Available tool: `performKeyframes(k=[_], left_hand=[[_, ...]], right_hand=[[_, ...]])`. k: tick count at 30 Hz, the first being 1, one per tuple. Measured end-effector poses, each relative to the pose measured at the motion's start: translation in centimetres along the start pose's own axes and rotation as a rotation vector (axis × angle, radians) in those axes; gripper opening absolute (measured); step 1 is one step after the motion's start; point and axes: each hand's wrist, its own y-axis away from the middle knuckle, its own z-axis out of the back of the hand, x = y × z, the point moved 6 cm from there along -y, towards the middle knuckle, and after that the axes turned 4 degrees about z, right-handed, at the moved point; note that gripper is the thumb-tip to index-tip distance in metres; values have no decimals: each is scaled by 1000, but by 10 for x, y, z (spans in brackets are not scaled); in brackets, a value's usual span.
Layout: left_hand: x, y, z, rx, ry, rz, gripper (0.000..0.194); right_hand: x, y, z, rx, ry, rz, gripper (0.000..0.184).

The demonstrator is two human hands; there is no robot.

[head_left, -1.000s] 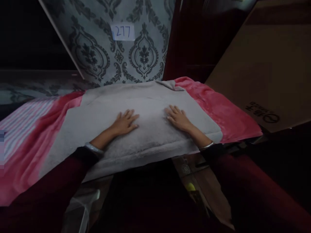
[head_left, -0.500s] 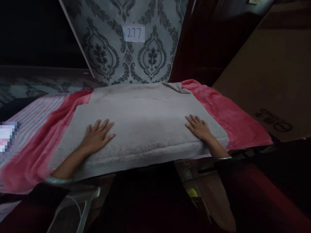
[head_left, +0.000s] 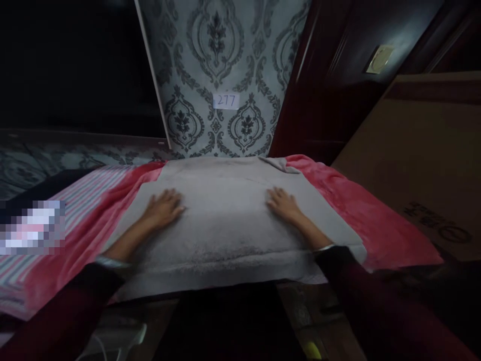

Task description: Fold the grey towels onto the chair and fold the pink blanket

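Observation:
A light grey, soft fabric piece [head_left: 225,225] lies spread over the table in front of me, with a small fold [head_left: 283,164] at its far right corner. My left hand [head_left: 163,206] rests palm down on its left half, fingers spread and holding nothing. On the right half, my right hand [head_left: 283,203] also lies flat with fingers stretched forward, slightly blurred. Under the grey fabric is a pink-red plush blanket [head_left: 394,233], showing at both sides. A striped cloth [head_left: 101,186] lies beneath it at the left.
Behind the table stands a patterned wall with a paper marked 277 [head_left: 226,101]. A dark screen [head_left: 75,65] is at upper left. To the right a large cardboard box [head_left: 421,160] leans by a dark red door [head_left: 323,75]. A white stool [head_left: 120,341] stands below left.
Both hands have slid forward over the grey fabric, away from me, and the right one also inward. My view has tilted up, so more wall shows.

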Motion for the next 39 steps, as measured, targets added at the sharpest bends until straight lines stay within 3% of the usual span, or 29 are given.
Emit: performKeyframes(k=[2,4,6,8,12,19,26,28,31,33,35,37,39], left_hand=[[-30,-14,4,57,10,-114,65],[-66,-26,2,125,26,-229,66],[-94,-35,-8,171,22,-270,66],[-107,-40,-20,186,8,-279,66],[-89,-53,-33,210,3,-276,68],[10,-95,-22,179,-56,-26,64],[122,-98,-16,125,-104,194,64],[139,-94,-14,121,-93,239,64],[146,-90,-11,139,-68,278,63],[144,-89,-9,148,-63,282,63],[141,-87,-5,137,-65,293,62],[133,-87,1,74,-83,320,62],[111,-88,9,-32,-109,301,62]], right_hand=[[66,-23,-1,17,-51,190,63],[110,-38,-6,30,-81,297,63],[129,-47,-12,21,-85,359,63],[124,-55,-16,4,-82,386,62],[68,-76,-17,7,-67,289,60],[-46,-102,-18,-5,-25,-25,60],[-147,-87,-28,-23,-16,-279,63],[-170,-78,-30,-40,-31,-338,64],[-190,-68,-28,-44,-46,-404,63],[-188,-65,-22,-28,-39,-461,62],[-167,-66,-12,-43,-8,-485,62],[-121,-72,-1,-84,27,-391,60],[-51,-80,3,-92,30,-138,59]])
